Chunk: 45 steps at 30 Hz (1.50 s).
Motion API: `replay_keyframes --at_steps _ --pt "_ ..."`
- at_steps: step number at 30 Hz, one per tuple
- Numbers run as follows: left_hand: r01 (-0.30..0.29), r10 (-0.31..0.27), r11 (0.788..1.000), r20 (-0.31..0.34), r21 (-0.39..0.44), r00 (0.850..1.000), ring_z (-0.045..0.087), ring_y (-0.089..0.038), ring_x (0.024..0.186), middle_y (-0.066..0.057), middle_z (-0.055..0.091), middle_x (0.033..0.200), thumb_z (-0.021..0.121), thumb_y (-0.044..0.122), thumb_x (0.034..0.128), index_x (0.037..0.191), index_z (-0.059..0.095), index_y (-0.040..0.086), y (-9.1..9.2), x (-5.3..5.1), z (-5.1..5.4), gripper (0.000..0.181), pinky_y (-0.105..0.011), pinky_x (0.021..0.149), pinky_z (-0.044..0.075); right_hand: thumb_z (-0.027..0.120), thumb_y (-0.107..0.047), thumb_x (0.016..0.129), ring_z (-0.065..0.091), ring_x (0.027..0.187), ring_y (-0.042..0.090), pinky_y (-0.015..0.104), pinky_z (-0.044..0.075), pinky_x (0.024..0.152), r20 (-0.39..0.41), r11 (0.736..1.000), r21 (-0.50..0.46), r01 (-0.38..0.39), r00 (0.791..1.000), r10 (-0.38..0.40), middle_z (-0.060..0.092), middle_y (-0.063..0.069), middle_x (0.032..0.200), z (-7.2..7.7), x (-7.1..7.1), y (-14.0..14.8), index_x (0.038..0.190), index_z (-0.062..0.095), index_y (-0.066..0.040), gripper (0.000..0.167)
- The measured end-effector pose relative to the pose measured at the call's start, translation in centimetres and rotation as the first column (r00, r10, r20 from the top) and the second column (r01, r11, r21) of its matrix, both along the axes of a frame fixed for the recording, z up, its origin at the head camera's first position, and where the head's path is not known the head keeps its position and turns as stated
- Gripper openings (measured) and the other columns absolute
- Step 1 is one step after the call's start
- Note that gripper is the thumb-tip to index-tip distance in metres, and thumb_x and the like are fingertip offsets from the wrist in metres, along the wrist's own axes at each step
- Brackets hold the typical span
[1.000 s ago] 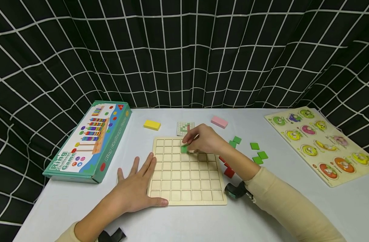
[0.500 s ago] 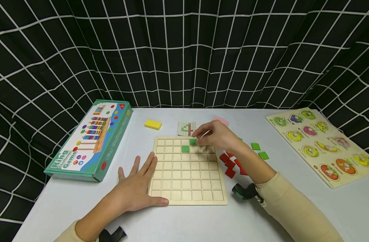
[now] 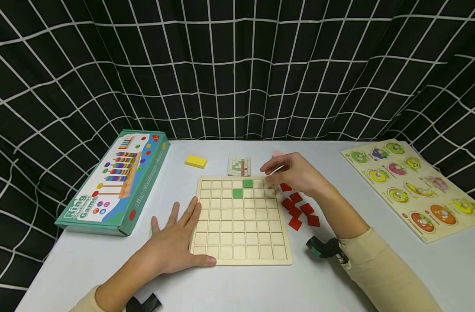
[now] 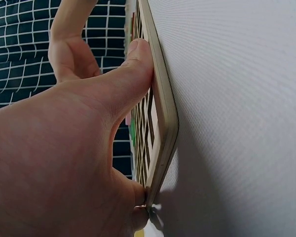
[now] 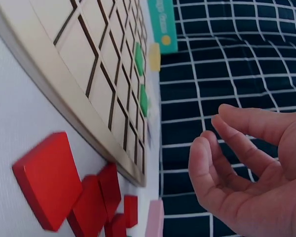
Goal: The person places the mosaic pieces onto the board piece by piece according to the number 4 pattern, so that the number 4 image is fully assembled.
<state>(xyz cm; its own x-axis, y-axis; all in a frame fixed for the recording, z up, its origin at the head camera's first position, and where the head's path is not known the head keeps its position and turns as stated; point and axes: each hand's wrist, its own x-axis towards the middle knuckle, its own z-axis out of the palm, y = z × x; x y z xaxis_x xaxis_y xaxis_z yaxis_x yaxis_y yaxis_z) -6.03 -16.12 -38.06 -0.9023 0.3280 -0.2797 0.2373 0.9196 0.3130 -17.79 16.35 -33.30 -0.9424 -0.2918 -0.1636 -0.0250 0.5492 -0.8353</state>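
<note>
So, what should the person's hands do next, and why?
Probably the right hand should pick up another tile: it looks empty in its wrist view, the wooden board holds just two green tiles, while the pattern card shows more coloured squares, some red. Loose red tiles lie beside the board.

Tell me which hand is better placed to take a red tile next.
Likely the right hand: it hovers near the red tiles and looks empty, while the left hand rests at the near left corner of the board.
</note>
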Motion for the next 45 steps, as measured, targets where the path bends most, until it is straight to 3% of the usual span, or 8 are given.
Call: replay_keyframes --at_steps 16,30,37,45 --pt "-0.006 0.006 1.000 -0.002 -0.007 1.000 0.005 -0.049 0.160 -0.002 0.002 0.177 0.068 0.090 0.0700 0.169 0.013 0.011 -0.1 0.1 -0.2 0.137 -0.093 0.102 0.007 0.076 -0.014 0.092 0.065 0.101 0.027 0.042 0.057 0.089 0.015 0.998 -0.011 0.066 0.998 -0.066 0.066 0.022 0.127 0.1 -0.4 3.6 0.123 0.073 -0.004 0.033" --pt "-0.006 0.006 1.000 0.007 -0.010 1.000 0.004 -0.049 0.160 0.000 0.000 0.177 0.067 0.091 0.0693 0.169 0.011 0.013 -0.2 0.1 -0.1 0.138 -0.093 0.103 0.006 0.075 -0.007 0.090 0.057 0.107 0.029 0.036 0.055 0.088 0.035 0.996 -0.002 0.086 0.996 -0.086 0.062 0.023 0.127 -1.0 -1.5 6.4 0.130 0.069 0.001 0.042" --pt "-0.001 0.001 1.000 0.011 -0.011 1.000 0.004 -0.048 0.160 0.001 -0.001 0.177 0.066 0.091 0.0696 0.169 0.011 0.013 -0.1 0.1 -0.1 0.138 -0.092 0.103 0.006 0.074 -0.006 0.090 0.061 0.100 0.022 0.035 0.054 0.086 0.081 0.994 0.023 0.106 0.991 -0.108 0.064 0.021 0.124 -1.9 -2.1 7.7 0.132 0.067 0.003 0.044" --pt "-0.006 0.006 1.000 0.013 -0.010 1.000 0.003 -0.048 0.160 0.001 0.000 0.177 0.067 0.091 0.0691 0.169 0.011 0.013 -0.1 0.0 -0.2 0.138 -0.092 0.104 0.005 0.074 -0.004 0.087 0.059 0.099 0.023 0.031 0.055 0.081 0.115 0.991 0.084 0.108 0.986 -0.118 0.063 0.022 0.128 -2.2 -2.6 9.6 0.133 0.065 0.004 0.048"
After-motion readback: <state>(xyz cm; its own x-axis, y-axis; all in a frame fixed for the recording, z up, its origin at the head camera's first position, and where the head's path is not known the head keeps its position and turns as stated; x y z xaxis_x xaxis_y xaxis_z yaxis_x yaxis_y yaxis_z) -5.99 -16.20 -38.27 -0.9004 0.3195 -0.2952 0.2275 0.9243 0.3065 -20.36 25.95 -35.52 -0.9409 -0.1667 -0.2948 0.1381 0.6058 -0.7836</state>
